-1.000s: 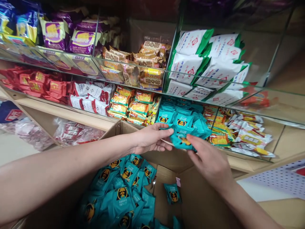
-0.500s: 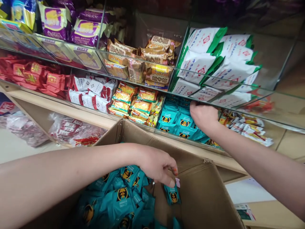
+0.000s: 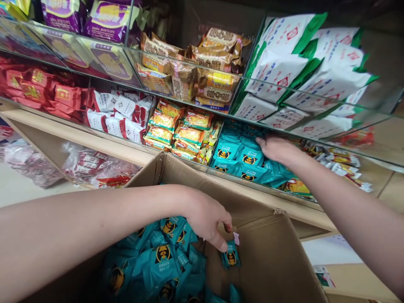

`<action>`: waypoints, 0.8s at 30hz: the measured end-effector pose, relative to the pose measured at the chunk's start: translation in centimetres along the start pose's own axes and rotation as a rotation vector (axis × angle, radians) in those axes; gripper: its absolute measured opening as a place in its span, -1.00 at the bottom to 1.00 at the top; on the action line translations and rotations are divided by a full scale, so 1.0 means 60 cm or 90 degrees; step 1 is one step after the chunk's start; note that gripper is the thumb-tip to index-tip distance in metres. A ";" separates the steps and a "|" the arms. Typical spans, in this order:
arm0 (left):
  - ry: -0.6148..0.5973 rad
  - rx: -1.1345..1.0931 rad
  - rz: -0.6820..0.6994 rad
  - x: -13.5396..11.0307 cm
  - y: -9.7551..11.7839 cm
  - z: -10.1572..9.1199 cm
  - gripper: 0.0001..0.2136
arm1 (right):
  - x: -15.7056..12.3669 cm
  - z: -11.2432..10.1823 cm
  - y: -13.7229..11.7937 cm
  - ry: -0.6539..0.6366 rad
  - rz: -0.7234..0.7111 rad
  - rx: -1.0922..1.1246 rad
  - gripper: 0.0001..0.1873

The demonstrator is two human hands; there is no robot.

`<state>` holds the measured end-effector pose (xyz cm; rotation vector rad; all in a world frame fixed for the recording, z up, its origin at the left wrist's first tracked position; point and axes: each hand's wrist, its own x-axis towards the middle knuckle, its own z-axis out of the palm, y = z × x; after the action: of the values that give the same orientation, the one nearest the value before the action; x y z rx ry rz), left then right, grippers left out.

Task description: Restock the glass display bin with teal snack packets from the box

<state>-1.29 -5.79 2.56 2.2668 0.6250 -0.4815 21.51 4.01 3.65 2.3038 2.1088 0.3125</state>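
Note:
My left hand (image 3: 211, 219) hangs inside a cardboard box (image 3: 265, 248), fingers curved and thumb apart, with nothing visible between them. Just below its thumb, a small teal packet (image 3: 231, 254) with a black and yellow emblem lies against the box's inner wall. More teal packets (image 3: 162, 256) are heaped at the box's left side, partly beneath my left arm. On the lower shelf, my right hand (image 3: 276, 147) rests over the right side of a pile of matching teal packets (image 3: 249, 158). Its thumb or a finger points left along them; the other fingers are partly hidden.
A glass-fronted shelf edge (image 3: 195, 111) runs just above my right hand. Yellow packets (image 3: 189, 134), white and red packets (image 3: 118, 113) and red packets (image 3: 41, 90) fill compartments leftward. White and green bags (image 3: 277, 75) stand above. Clear bags of goods (image 3: 97, 166) sit below.
My right hand has shifted right over the teal packets, its fingers now stretched flatter. The left hand stays almost in place above the box. The view has tilted slightly, moving the shelves.

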 end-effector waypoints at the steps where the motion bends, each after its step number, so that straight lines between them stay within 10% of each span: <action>1: 0.002 -0.006 -0.005 0.001 0.000 0.000 -0.55 | 0.000 0.001 -0.002 -0.020 0.025 0.004 -0.35; 24: -0.051 0.029 -0.030 0.004 -0.008 0.002 -0.49 | 0.000 -0.006 -0.030 -0.031 0.025 0.043 -0.19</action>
<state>-1.39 -5.53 2.10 2.2671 0.6342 -0.6129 19.66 4.13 3.74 2.3652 2.0863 0.1863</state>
